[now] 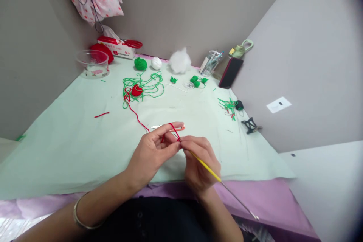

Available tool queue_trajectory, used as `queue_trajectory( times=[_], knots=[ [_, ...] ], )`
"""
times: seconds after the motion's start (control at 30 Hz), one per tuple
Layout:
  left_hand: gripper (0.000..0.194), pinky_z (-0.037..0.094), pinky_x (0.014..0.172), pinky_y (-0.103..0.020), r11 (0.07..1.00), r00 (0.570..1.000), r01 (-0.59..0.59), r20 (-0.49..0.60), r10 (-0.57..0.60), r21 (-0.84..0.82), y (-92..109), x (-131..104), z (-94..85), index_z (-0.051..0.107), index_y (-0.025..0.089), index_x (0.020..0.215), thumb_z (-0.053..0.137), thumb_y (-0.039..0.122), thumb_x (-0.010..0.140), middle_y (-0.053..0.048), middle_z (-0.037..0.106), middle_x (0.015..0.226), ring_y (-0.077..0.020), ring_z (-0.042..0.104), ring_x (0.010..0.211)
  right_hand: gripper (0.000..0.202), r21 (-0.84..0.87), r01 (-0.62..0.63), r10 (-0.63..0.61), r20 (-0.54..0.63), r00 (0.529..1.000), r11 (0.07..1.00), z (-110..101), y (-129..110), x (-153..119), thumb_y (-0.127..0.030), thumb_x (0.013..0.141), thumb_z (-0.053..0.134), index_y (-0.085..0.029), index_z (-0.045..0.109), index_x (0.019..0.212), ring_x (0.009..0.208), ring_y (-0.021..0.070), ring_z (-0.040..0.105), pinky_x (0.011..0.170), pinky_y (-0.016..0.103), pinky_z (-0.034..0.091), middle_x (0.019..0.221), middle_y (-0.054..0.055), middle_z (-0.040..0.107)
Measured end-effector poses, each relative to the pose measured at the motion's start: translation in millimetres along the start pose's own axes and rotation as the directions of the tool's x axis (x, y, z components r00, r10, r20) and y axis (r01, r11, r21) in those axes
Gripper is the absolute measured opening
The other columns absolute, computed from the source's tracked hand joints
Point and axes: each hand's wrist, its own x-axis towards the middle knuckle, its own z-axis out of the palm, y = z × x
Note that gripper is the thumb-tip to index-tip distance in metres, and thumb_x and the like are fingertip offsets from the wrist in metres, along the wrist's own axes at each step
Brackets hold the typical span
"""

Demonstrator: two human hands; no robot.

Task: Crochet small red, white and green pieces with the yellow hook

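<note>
Yellow crochet hook [206,166]: held slantwise, working end at the small red piece [178,140].
Right hand [195,171]: closed around hook.
Left hand [146,155]: pinching red piece; red yarn [173,129] looped over extended index finger.
Scissors [155,126]: just beyond left fingers, partly hidden.
Red ball [136,90]: resting among loose green yarn [155,90].
Green ball [140,64]: farther back, beside white ball [156,63].

Pale green cloth [85,151] under white stuffing [180,61], a clear tub [97,72] and a green yarn tangle [130,81] around a red ball [137,90].
</note>
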Motion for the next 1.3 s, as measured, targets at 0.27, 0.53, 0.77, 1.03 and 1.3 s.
queue_trajectory(
  times=[0.27, 0.53, 0.77, 1.03, 1.3],
  knots=[
    [0.045, 0.049, 0.088, -0.031, 0.998, 1.0, -0.011, -0.006, 0.01, -0.061, 3, -1, 2.3, 0.077, 0.021, 0.123, 0.088, 0.025, 0.079, 0.002, 0.064, 0.075, -0.0174, 0.062, 0.082, 0.033, -0.123, -0.007, 0.001, -0.045, 0.999, 0.992, 1, 3, -8, -0.007, 0.097, 0.063, -0.029, 0.075, 0.118, 0.085, 0.0195, 0.072, 0.067, 0.034, 0.063, 0.095, 0.005, 0.073],
    [0.038, 0.046, 0.082, -0.029, 0.95, 0.98, 0.189, 0.102, -0.169, -0.247, 3, 4, -4.7, 0.08, 0.022, 0.121, 0.083, 0.026, 0.083, 0.001, 0.063, 0.079, -0.0144, 0.057, 0.077, 0.034, 0.006, -0.074, 0.074, -0.053, 0.996, 0.997, -5, 1, -7, -0.008, 0.099, 0.058, -0.027, 0.075, 0.121, 0.084, 0.0194, 0.071, 0.07, 0.036, 0.061, 0.096, 0.005, 0.074],
    [0.034, 0.049, 0.087, -0.03, 0.999, 0.998, -0.007, 0.069, 0.01, -0.04, -1, 0, -3.3, 0.081, 0.026, 0.119, 0.082, 0.025, 0.085, 0.001, 0.063, 0.08, -0.0158, 0.059, 0.081, 0.017, 0.375, -0.369, 0.393, 0.015, 0.92, 0.85, -5, -2, 6, -0.02, 0.102, 0.06, -0.025, 0.077, 0.102, 0.08, 0.0175, 0.071, 0.07, 0.033, 0.06, 0.092, 0.003, 0.073],
    [0.041, 0.048, 0.091, -0.03, 0.99, 0.992, 0.064, 0.117, -0.049, -0.128, 1, 4, -1.1, 0.076, 0.026, 0.128, 0.082, 0.027, 0.087, -0.001, 0.072, 0.093, -0.0165, 0.063, 0.093, 0.021, 0.394, -0.326, 0.336, 0.045, 0.941, 0.859, -3, 1, 4, -0.017, 0.101, 0.062, -0.027, 0.079, 0.108, 0.079, 0.0149, 0.068, 0.068, 0.031, 0.058, 0.097, 0.004, 0.071],
    [0.063, 0.048, 0.092, -0.029, 0.943, 0.968, 0.212, 0.188, -0.167, -0.256, 10, 5, -0.7, 0.071, 0.021, 0.136, 0.091, 0.021, 0.076, 0.003, 0.064, 0.079, -0.0122, 0.063, 0.079, 0.015, 0.627, -0.439, 0.474, 0.124, 0.872, 0.644, -4, -1, 8, -0.028, 0.101, 0.065, -0.028, 0.08, 0.104, 0.071, 0.0132, 0.069, 0.064, 0.03, 0.058, 0.097, 0.003, 0.073]
  ],
)
